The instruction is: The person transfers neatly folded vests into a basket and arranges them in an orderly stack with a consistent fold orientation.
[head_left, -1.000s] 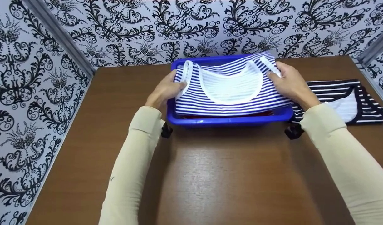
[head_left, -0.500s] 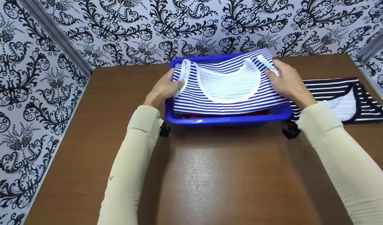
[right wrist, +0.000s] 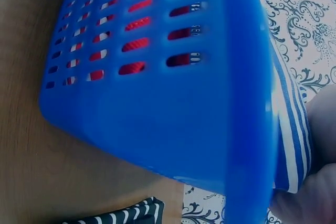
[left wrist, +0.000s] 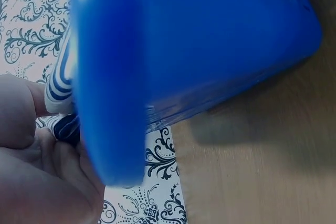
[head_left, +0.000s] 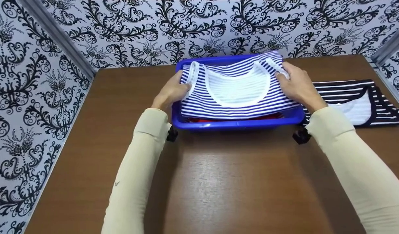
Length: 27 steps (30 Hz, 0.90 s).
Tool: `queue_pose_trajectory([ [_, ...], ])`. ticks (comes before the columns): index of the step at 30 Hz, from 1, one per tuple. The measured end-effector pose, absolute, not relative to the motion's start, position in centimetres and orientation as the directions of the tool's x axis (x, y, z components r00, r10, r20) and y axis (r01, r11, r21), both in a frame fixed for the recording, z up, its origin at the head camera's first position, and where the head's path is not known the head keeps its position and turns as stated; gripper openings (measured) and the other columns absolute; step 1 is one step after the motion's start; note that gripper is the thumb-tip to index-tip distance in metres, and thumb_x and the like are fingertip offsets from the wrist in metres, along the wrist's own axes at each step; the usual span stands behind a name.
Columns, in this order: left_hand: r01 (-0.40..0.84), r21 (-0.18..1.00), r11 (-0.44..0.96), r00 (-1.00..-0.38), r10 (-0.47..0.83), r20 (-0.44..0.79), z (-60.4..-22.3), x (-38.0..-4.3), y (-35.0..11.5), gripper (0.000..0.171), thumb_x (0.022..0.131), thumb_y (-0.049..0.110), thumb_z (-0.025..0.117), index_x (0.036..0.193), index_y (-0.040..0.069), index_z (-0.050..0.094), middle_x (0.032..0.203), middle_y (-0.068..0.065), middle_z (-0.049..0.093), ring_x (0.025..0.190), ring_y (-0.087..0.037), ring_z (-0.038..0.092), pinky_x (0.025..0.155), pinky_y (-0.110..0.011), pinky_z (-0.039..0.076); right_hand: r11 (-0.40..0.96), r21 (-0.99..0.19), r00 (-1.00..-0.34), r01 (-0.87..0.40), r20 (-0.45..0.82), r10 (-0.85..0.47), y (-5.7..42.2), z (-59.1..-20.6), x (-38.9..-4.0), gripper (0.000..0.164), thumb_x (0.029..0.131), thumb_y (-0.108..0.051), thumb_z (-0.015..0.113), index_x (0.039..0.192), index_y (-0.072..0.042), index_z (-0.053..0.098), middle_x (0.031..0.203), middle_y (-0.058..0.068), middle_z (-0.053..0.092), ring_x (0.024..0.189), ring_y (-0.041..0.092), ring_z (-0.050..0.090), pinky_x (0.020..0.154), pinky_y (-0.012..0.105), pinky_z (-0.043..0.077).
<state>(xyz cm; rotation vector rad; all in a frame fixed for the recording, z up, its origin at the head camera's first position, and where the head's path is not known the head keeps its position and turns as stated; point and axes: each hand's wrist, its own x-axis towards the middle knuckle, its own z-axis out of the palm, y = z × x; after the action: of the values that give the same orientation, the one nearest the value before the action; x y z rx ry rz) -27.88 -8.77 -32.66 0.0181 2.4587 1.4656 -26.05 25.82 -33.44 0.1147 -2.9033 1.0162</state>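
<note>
A folded blue-and-white striped shirt (head_left: 225,110) with white neck and armhole trim lies across the top of a blue plastic basket (head_left: 238,124). My left hand (head_left: 171,90) grips its left edge, thumb on top; in the left wrist view the striped cloth (left wrist: 62,85) sits between thumb and fingers (left wrist: 63,166). At the opposite edge my right hand (head_left: 297,83) pinches the shirt near the armhole trim, its far corner raised above the rim. Red cloth (head_left: 199,120) shows under the shirt, and through the basket's slots in the right wrist view.
A folded black-and-white striped garment (head_left: 352,104) with a white inner panel lies on the brown table (head_left: 215,182), right of the basket. Patterned walls (head_left: 199,29) stand behind and on the left (head_left: 20,123), close to the basket's back.
Both hands keep their hold on the striped shirt. The right hand and its side of the shirt have shifted slightly left; the whole view has drifted a little.
</note>
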Motion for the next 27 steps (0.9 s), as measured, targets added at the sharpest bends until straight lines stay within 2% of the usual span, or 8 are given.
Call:
queue_pose_trajectory([
  [7,-0.132,0.857,0.498,-0.96,0.151,-0.235,-32.72,-27.95,-8.69,0.041,0.095,0.012,0.046,0.135,0.017,0.04,0.118,-0.006,0.051,0.103,-0.019,0.049,0.095,-0.032,0.039,0.794,-0.601,-0.995,-0.096,0.083,-0.058,25.56,-33.53,-26.12,0.026,0.098,-0.03,0.037,0.104,-0.007,0.048,0.094,0.016,0.052,0.08,0.029,0.048,0.065,0.038,0.035],
  [16,-0.135,0.852,0.506,-0.96,0.145,-0.239,-32.76,-27.96,-8.69,0.038,0.095,0.013,0.046,0.133,0.018,0.042,0.113,-0.006,0.053,0.097,-0.019,0.052,0.091,-0.032,0.042,0.816,-0.572,-0.997,-0.08,0.06,-0.056,25.39,-33.53,-26.21,0.03,0.099,-0.029,0.036,0.114,-0.005,0.048,0.104,0.02,0.053,0.09,0.035,0.049,0.079,0.048,0.038],
  [23,-0.127,0.828,0.547,-0.961,0.14,-0.239,-32.77,-27.95,-8.53,0.038,0.096,0.014,0.044,0.134,0.018,0.04,0.114,-0.007,0.052,0.099,-0.019,0.051,0.092,-0.033,0.042,0.834,-0.543,-0.994,-0.099,0.094,-0.056,25.23,-33.9,-26.25,0.026,0.099,-0.025,0.037,0.108,-0.004,0.048,0.096,0.02,0.052,0.083,0.034,0.048,0.071,0.044,0.037],
  [27,-0.107,0.797,0.594,-0.964,0.133,-0.228,-32.78,-27.92,-8.45,0.036,0.097,0.016,0.044,0.133,0.018,0.041,0.117,-0.007,0.052,0.102,-0.02,0.049,0.095,-0.035,0.039,0.842,-0.53,-0.993,-0.103,0.097,-0.06,25.09,-34.1,-26.27,0.027,0.098,-0.024,0.037,0.109,-0.003,0.047,0.1,0.022,0.053,0.086,0.037,0.047,0.074,0.049,0.037],
])
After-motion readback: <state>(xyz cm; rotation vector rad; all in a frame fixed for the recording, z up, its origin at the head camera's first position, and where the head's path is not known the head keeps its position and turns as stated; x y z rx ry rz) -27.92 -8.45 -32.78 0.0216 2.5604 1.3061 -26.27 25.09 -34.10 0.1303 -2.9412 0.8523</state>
